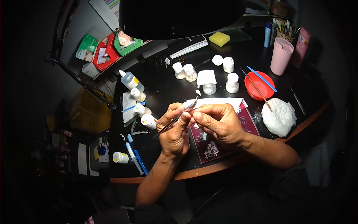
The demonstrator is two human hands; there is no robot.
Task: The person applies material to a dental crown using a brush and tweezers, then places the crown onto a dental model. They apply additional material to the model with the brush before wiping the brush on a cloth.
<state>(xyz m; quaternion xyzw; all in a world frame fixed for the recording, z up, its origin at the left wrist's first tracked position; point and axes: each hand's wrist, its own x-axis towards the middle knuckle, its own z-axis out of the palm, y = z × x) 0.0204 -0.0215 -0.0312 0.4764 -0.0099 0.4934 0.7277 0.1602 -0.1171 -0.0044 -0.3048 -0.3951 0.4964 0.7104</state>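
Pinched in my left hand point(174, 130) is a dark slim tool like tweezers point(167, 126), slanting up to the right. A small white piece point(198, 92) sits at the tool's upper tip. My right hand point(220, 123) is closed, with thumb and forefinger pressed together beside the tool; what they hold, if anything, is hidden. Below both hands lies a dark red IPS pad point(250, 125) with whitish scraps point(211, 149) on it, and white paper point(223, 100) covers its far edge.
Right of the hands are a red bowl point(257, 93) bearing a brush and a blue stick, and a white wad point(279, 118). Several white jars point(232, 84) stand beyond. Left are a clear bottle point(130, 80) and syringes point(132, 155). A dark lamp point(179, 18) hangs above.
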